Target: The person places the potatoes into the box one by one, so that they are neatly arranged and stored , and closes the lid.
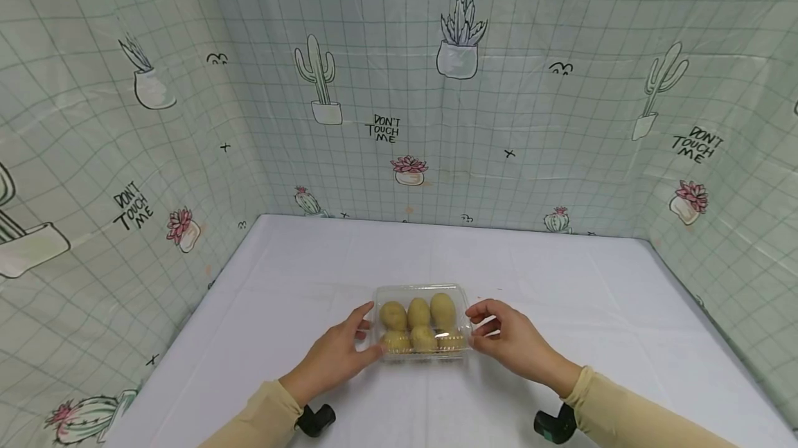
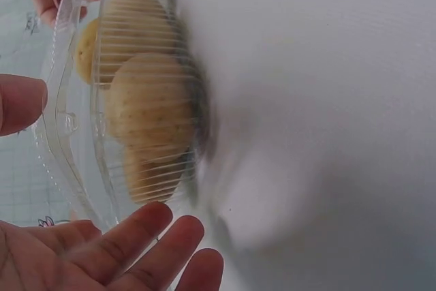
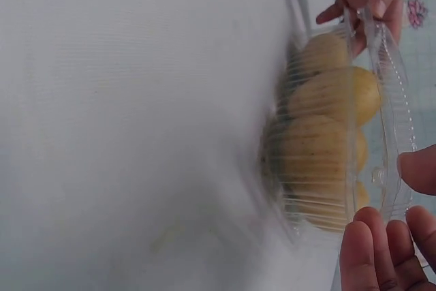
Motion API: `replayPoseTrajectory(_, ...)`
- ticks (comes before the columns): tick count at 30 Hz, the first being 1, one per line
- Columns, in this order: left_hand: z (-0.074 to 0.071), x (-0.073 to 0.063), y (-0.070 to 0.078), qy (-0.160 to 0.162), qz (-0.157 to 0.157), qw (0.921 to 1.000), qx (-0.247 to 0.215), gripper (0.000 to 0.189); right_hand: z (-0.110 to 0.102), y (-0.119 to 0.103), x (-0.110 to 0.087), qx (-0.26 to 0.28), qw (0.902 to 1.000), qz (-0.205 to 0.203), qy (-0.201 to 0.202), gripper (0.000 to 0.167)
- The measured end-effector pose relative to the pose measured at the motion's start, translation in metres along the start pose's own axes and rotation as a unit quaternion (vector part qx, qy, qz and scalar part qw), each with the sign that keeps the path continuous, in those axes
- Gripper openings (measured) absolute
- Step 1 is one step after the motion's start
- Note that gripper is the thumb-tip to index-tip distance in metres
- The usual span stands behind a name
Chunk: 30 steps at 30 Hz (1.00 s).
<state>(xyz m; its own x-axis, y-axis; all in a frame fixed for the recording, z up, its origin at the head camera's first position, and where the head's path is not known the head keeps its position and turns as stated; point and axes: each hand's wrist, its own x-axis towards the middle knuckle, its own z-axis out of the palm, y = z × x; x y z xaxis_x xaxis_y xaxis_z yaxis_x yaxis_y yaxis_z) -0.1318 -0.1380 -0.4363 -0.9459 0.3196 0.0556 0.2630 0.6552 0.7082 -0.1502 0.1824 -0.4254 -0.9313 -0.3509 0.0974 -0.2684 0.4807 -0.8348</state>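
Observation:
A clear plastic clamshell box [image 1: 419, 357] with several yellow-brown potatoes [image 1: 443, 311] in it sits on the white table. Its lid [image 2: 60, 127] stands slightly apart from the base along the near side in the left wrist view. My left hand [image 1: 337, 351] is at the box's left side, thumb tip against the lid's edge and the other fingers [image 2: 146, 236] stretched out beside the base. At the opposite side, my right hand [image 1: 514, 341] has its thumb [image 3: 419, 170] at the lid's rim and loosely bent fingertips close to the corner. Neither hand visibly grips the box.
White cloth covers the table [image 1: 436, 254]. A grid-patterned curtain [image 1: 386, 88] with cactus drawings surrounds the back and both sides. Black devices [image 1: 316, 421] sit at both wrists.

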Motion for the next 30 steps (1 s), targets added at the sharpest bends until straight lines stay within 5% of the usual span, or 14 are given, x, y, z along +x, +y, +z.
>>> replayPoseTrajectory(13, 0.006, -0.001, -0.008, -0.001, 0.03, 0.9987, -0.041, 0.08, 0.008, 0.006, -0.002, -0.018, 0.9986, 0.038, 0.031, 0.044)
replayPoseTrajectory(30, 0.005, 0.002, -0.014, -0.041, 0.023, 0.9871, -0.153, 0.083, 0.004, 0.014, 0.004, 0.045, 0.9967, 0.04, -0.054, 0.057)
